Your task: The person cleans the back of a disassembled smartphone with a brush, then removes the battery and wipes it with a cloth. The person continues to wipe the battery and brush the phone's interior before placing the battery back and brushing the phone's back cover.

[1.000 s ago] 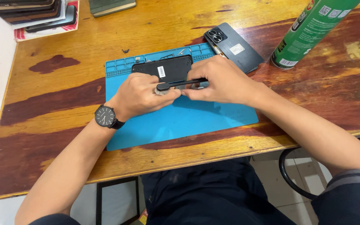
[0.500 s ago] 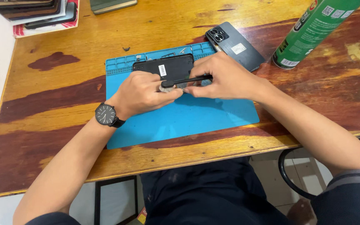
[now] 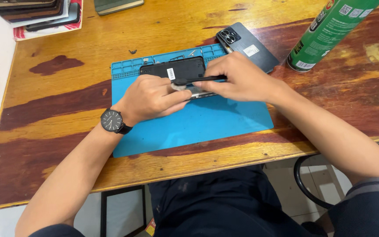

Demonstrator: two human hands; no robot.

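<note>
Beside the right hand (image 3: 237, 81), grey phone back (image 3: 248, 46), green spray can (image 3: 330, 30)

A green spray can (image 3: 330, 33) lies on the wooden table (image 3: 66, 101), right of the grey phone back cover (image 3: 251, 46). Stacked phones (image 3: 36, 13) sit far left of it, a dark booklet (image 3: 117, 5) between.

The tall green spray can (image 3: 330, 33) is cut off at the top. Two hands hide the black opened phone's (image 3: 174, 70) lower part.
</note>
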